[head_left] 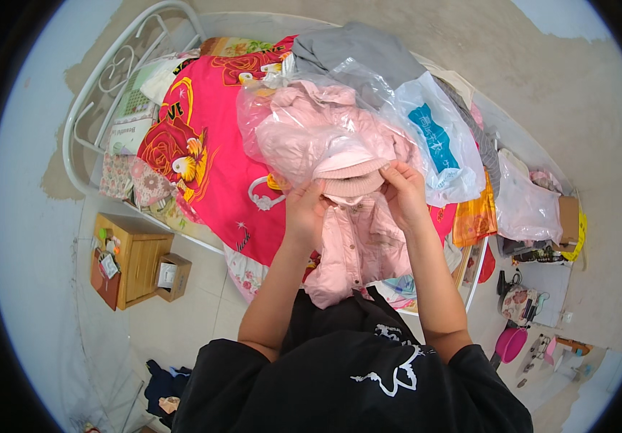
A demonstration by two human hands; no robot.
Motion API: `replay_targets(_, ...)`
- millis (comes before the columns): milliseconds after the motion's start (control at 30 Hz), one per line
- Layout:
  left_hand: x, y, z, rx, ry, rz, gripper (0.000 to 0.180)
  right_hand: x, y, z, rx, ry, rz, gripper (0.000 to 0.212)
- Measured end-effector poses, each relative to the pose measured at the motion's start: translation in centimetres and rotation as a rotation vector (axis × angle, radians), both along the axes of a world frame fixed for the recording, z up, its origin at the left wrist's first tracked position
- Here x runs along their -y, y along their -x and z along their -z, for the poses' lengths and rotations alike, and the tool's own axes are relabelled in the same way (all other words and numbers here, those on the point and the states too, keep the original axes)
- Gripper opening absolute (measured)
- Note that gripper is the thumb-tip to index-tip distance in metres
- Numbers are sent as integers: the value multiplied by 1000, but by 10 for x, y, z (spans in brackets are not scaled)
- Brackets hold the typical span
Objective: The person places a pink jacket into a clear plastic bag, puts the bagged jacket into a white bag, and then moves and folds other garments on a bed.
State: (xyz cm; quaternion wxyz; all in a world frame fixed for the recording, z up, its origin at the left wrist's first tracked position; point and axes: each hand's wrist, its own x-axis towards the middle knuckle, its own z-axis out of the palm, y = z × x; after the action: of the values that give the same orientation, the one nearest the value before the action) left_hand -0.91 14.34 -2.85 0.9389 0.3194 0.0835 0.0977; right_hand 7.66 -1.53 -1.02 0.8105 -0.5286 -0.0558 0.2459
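Note:
Both of my hands are closed at the sides of a pink jacket's ribbed collar. My left hand (305,213) pinches one side; my right hand (403,193) grips the other, thumb on top. Below the collar the small pink jacket (358,245), with buttons down its front, hangs toward my lap. More puffy pink clothing (311,108) lies just beyond, inside a clear plastic bag (253,126) whose crumpled film reaches almost to my fingers. Whether the two pink pieces are joined is hidden under the ribbed bands.
A bed with a white metal headboard (80,119) carries a red flowered blanket (224,166). Right of the pink clothing lies a white plastic bag (462,169), with grey bedding (361,47) behind. A wooden cabinet (138,263) stands on the left, a pink basin (511,344) on the right.

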Motion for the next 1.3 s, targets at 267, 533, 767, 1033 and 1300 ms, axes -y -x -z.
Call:
replay_targets(267, -23, -13, 21, -123, -1, 64, 33, -17, 18, -57, 888, 529, 5, 13)
replay_targets(533, -29, -17, 0, -434, -545, 252, 30, -19, -5, -24, 841, 640, -143, 13)
replay_targets(767, -22, -17, -4, 197, -1088, -456, 19, -21, -5, -11, 490, 476, -176, 15)
replay_targets(1033, -25, -14, -3, -114, -704, -28, 14, -21, -5, 3, 252, 244, -208, 18)
replay_targets(1300, -24, -15, 6, -105, -303, -2, 16, -24, 0, 6, -46, -55, -220, 22)
